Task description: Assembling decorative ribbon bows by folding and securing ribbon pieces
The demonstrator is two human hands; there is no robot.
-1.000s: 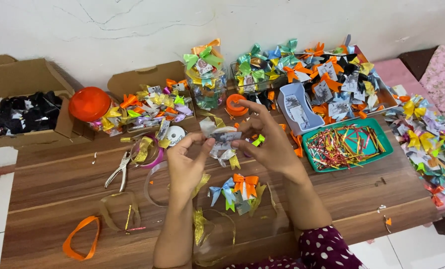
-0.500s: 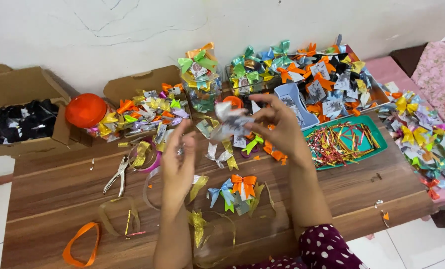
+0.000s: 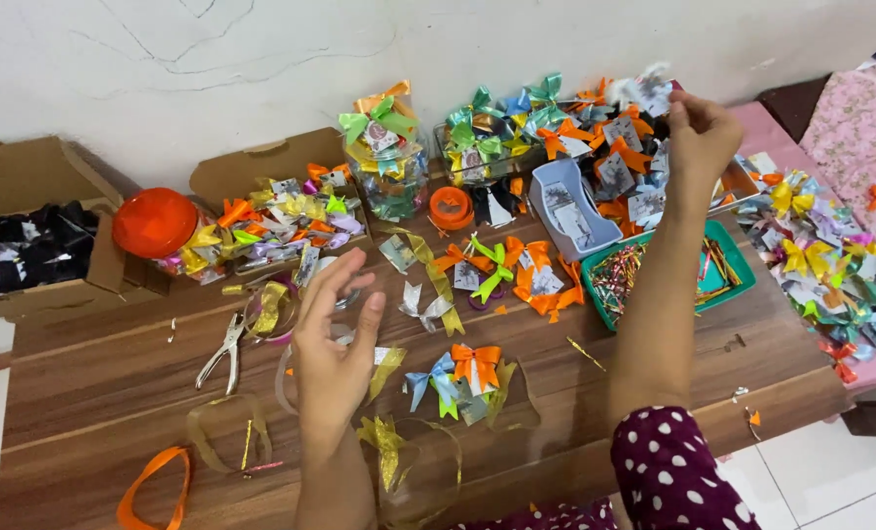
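Silver bow sits pinched between the fingertips of my right hand, raised over the far right heap of ribbon bows. My left hand hovers empty with fingers spread above the wooden desk, near the pliers.

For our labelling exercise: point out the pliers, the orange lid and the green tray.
pliers point(image 3: 224, 350), head view, on the crossed handles.
orange lid point(image 3: 154, 222), head view, on its domed top.
green tray point(image 3: 739, 263), head view, on its right rim.
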